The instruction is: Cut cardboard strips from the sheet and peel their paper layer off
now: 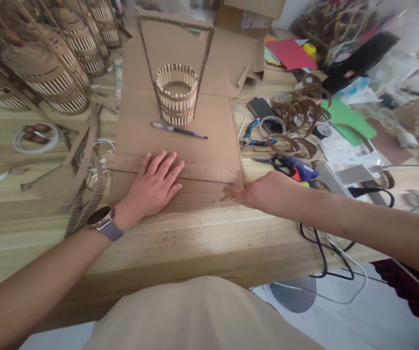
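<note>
My left hand, with a watch on its wrist, lies with fingers spread on a cardboard strip. Beneath the strip is a large cardboard sheet, its near edge close to the front of the table. My right hand is closed in a pinch at the sheet's right edge, just past the strip's right end; what its fingers hold is hidden. Beyond the strip, a pen lies on the sheet. Behind it stands a round basket of small wooden sticks with a tall cardboard handle.
Several similar stick baskets crowd the back left. Corrugated strips lie left of the sheet. To the right are pliers, a tape roll, scissors, a blue glue gun, curled cardboard strips and cables.
</note>
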Motion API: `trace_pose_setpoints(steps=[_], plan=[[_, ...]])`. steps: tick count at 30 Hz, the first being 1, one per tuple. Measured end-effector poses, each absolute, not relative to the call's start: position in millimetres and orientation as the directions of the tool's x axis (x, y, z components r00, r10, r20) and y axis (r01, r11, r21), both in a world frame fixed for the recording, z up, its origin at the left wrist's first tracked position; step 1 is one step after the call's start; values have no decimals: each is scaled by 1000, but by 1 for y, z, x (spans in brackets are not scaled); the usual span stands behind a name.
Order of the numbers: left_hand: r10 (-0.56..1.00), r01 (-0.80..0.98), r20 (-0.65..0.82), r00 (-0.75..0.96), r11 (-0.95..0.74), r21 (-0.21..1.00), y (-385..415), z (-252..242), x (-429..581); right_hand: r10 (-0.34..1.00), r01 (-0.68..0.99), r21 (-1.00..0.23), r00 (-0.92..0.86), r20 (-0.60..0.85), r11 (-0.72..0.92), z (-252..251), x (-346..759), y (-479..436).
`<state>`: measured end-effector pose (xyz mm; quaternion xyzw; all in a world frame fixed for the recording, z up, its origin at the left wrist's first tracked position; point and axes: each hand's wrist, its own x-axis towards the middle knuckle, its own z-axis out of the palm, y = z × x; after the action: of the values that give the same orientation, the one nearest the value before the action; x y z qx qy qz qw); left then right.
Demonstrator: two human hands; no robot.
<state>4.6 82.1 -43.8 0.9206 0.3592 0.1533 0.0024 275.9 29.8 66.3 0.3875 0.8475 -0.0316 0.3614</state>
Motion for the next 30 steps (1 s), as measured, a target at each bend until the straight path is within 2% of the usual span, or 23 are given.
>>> trace_pose_setpoints(steps=[7,14,22,30], plan=[[671,664,269,691,-736,132,82,-43,5,639,685,235,-423,-642,690,62,287,29],[662,669,272,699,-739,79,82,-43,4,651,688,237,-435,-622,686,63,298,27],[667,667,260,698,-738,100,82,-43,4,659,710,239,-402,-635,663,59,324,24],[661,674,263,703,-737,49,81,-42,4,669,720,212,-438,-600,661,51,349,20]])
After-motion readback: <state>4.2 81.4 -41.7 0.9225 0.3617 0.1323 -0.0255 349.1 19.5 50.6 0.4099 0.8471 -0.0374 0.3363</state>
